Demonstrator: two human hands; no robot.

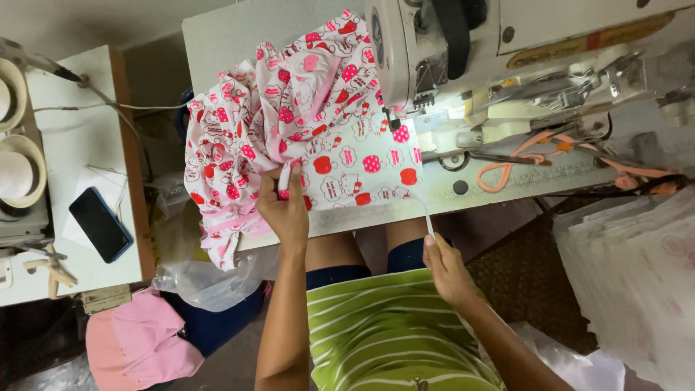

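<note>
A white fabric piece (289, 123) printed with red and pink shapes lies bunched on the sewing table (217, 36), one edge under the needle of a white sewing machine (434, 51). My left hand (284, 206) pinches the fabric's near edge. My right hand (445, 264) sits below the table edge and holds a thin white strip (423, 213) that runs up toward the needle.
A dark phone (100, 224) lies on a side table (79, 130) at left beside thread cones (18, 170). Orange-handled scissors (507, 166) rest on the machine bed. Stacked pale fabric (637, 268) sits at right. Pink cloth (137, 344) and a plastic bag (210, 282) lie on the floor.
</note>
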